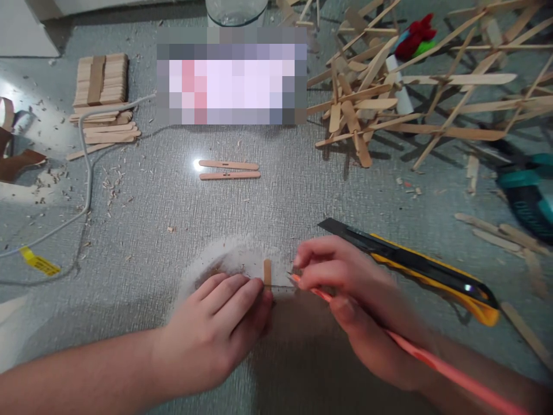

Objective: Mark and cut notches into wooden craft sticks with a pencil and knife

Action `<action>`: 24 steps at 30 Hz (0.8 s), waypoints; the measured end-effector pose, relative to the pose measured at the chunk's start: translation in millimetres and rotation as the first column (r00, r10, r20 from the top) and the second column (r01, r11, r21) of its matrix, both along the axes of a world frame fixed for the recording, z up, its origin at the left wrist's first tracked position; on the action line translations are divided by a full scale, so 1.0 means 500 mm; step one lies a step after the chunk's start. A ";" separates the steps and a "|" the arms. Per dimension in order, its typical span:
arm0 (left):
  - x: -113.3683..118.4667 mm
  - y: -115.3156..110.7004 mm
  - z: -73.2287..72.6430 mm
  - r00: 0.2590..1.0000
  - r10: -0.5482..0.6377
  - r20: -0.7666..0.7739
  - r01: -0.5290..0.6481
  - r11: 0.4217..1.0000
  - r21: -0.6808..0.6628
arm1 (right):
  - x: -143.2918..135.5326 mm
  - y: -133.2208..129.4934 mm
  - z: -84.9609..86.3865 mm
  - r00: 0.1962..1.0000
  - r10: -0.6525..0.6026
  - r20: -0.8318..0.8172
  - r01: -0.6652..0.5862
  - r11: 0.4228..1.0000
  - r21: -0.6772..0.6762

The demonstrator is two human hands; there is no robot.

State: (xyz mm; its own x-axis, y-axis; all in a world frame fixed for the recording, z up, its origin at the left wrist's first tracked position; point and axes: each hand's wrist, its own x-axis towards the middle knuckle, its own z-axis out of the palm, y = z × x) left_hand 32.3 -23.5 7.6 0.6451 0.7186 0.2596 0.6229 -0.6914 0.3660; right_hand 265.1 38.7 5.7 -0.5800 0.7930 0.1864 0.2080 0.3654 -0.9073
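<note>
My left hand (220, 328) is closed, its fingers together against a wooden craft stick (267, 271); the stick's rounded end sticks out past the fingertips and its lower part is hidden. Around a long orange-pink pencil (320, 293) the fingers of my right hand (349, 288) are pinched, the dark tip pointing left, a short way from the stick. A thin straight edge runs between the two hands; I cannot make out what it belongs to. Farther up, two craft sticks (228, 165) with small dark marks at mid-length lie side by side. Beside my right hand rests a yellow-and-black utility knife (415, 265).
Bundled and loose craft sticks (101, 86) lie back left, near a grey cable (88, 167). A lattice of joined sticks (367, 98) fills the back right, with teal-handled pliers (527, 184) below it. A glass jar (237, 12) stands behind a blurred-out block. Shavings litter the surface.
</note>
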 end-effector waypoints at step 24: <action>0.002 -0.007 0.001 0.999 0.008 0.039 -0.005 0.997 -0.071 | -0.044 0.000 0.001 0.998 -0.018 0.060 0.018 1.000 0.002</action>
State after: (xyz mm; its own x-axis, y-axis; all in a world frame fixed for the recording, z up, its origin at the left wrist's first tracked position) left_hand 33.4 -26.8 8.0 0.6309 0.7401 0.2330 0.6113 -0.6590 0.4382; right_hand 243.3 38.6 6.2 -0.5757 0.8033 0.1528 0.2683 0.3621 -0.8927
